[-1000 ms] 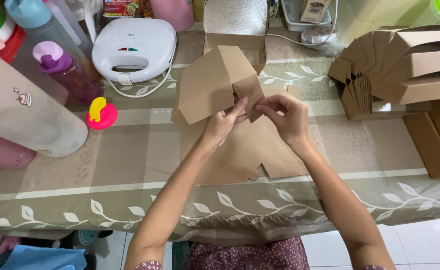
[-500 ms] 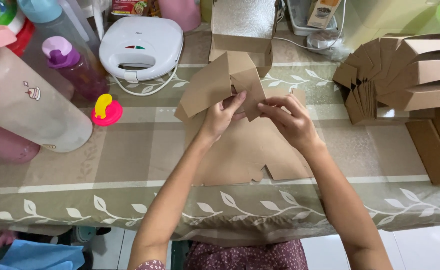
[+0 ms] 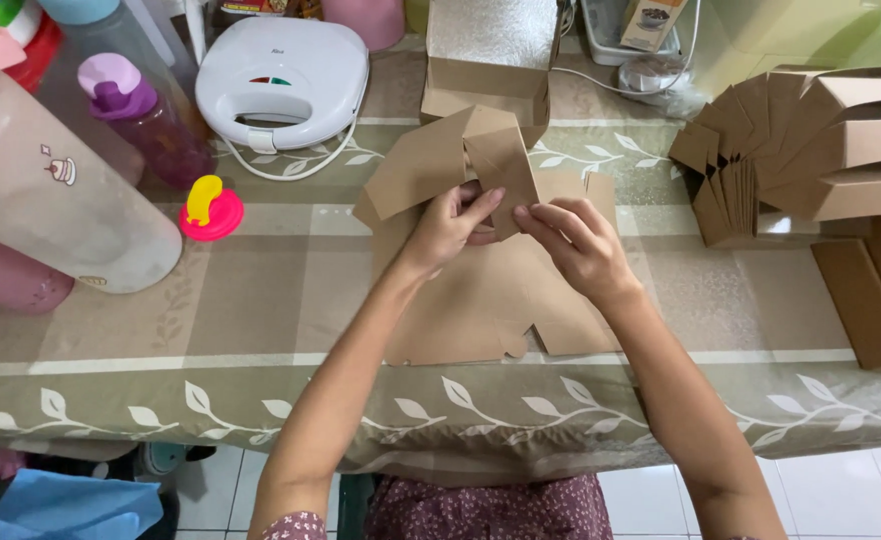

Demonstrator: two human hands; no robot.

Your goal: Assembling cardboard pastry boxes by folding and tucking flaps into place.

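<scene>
Between the left hand (image 3: 449, 225) and right hand (image 3: 576, 243), a cardboard flap (image 3: 501, 165) is pinched.

Bench (image 3: 111, 330): covered by an olive-green checked cloth whose hanging front edge carried a white leaf-vine border (image 3: 211, 405). Floor (image 3: 841, 490): pale white tiles with thin grout lines, seen below the cloth at lower right. Blue fabric (image 3: 71, 505) lay low at the left, beneath the bench edge. Light: soft, even, without hard shadows.
</scene>
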